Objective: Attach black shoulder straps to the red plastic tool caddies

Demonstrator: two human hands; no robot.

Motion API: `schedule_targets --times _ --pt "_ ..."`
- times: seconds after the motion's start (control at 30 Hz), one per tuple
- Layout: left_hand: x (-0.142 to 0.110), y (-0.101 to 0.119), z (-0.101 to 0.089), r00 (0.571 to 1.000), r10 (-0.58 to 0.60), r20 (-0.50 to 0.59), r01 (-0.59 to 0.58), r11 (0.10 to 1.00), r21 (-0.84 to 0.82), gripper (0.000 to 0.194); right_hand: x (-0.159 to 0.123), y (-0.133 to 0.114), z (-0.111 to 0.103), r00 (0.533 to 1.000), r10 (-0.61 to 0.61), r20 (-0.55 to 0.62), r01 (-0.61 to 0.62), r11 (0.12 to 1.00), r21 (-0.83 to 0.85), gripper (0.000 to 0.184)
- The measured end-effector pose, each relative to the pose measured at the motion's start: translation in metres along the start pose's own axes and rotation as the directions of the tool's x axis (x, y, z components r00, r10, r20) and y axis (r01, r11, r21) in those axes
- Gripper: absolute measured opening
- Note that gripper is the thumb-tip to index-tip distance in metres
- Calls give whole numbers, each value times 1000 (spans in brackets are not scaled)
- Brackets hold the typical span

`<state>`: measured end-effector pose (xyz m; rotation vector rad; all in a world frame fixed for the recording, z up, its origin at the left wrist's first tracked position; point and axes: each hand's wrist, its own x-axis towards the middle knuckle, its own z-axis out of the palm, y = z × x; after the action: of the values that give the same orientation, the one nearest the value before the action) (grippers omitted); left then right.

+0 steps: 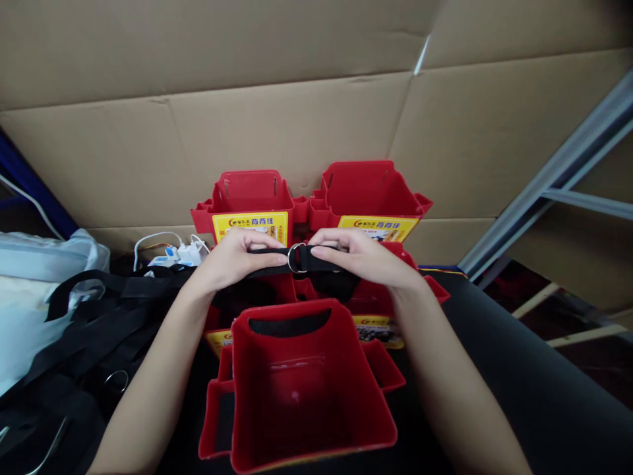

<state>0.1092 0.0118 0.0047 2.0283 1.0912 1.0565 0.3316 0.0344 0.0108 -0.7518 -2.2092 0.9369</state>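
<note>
A black webbing strap (321, 258) is stretched level between my hands, with metal rings (293, 258) at its middle. My left hand (228, 260) pinches the strap just left of the rings, thumb toward me. On the other side, my right hand (368, 258) grips it between thumb and fingers. Both hands are closed and raised behind the nearest red plastic box (306, 369). That box faces open side up, with small side pockets and a slot in its far wall where black material shows.
More red boxes with yellow labels (250, 224) stand behind, against a cardboard wall (297, 132). Black straps (93, 330) and a pale plastic bag (30, 303) lie at left. White plugs (190, 252) sit near the wall. A metal frame (548, 178) rises at right beside the black tabletop (494, 356).
</note>
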Motion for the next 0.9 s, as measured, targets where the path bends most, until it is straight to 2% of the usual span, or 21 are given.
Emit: schedule_targets --times 0.13,0.2,0.23,0.3,0.33,0.37,0.4,0.47,0.53,0.6,0.63,0.7,0.73,0.8,0.83,0.87,0.9 --pt "1 -6 -9 978 14 -208 -15 1000 -5 24 -10 6 -25 999 22 -34 -27 990 -141 25" --pt "-2 -1 -12 953 33 -302 -44 999 -30 24 -14 3 -32 987 -56 -153 11 960 -281 20" --pt "-6 5 -13 935 53 -349 -73 996 -44 23 -17 -1 -33 961 -120 -248 28 938 -346 17" --pt "-17 25 -9 888 133 -440 -170 985 -44 18 -24 -16 -29 861 -265 -434 70 907 -415 12" --pt "-25 38 -5 868 198 -455 -230 973 -15 16 -28 -25 -25 806 -330 -491 114 901 -418 10" --pt "-35 51 -1 865 266 -426 -280 960 30 13 -34 -36 -19 770 -386 -507 183 896 -404 9" --pt "-45 63 3 880 334 -338 -327 942 81 10 -41 -46 -13 760 -442 -476 277 883 -378 10" --pt "-66 78 13 915 404 -1 -395 895 206 6 -55 -60 1 812 -525 -255 451 842 -297 15" --pt "-83 77 23 877 362 316 -465 805 368 12 -65 -63 16 868 -492 71 494 840 -222 20" --pt "-94 64 33 835 269 480 -517 685 514 16 -71 -55 30 882 -329 338 419 875 -241 24" --pt "-98 56 38 828 213 518 -518 642 565 17 -73 -50 37 877 -229 423 367 887 -281 25" --pt "-104 43 44 814 128 567 -514 616 598 17 -75 -42 48 849 -66 524 288 890 -354 26" --pt "-107 40 45 802 120 585 -518 628 581 17 -76 -42 52 829 -16 559 266 891 -368 28" --pt "-113 42 41 781 183 597 -541 675 502 14 -79 -48 56 792 25 610 247 901 -357 32" --pt "-116 45 36 789 233 568 -543 698 467 13 -81 -54 55 787 24 616 243 907 -345 32" --pt "-118 49 29 819 278 502 -523 721 454 13 -83 -59 53 800 17 600 237 910 -342 31" --pt "-119 52 22 868 301 394 -471 750 465 13 -83 -65 50 833 10 553 224 908 -354 29"
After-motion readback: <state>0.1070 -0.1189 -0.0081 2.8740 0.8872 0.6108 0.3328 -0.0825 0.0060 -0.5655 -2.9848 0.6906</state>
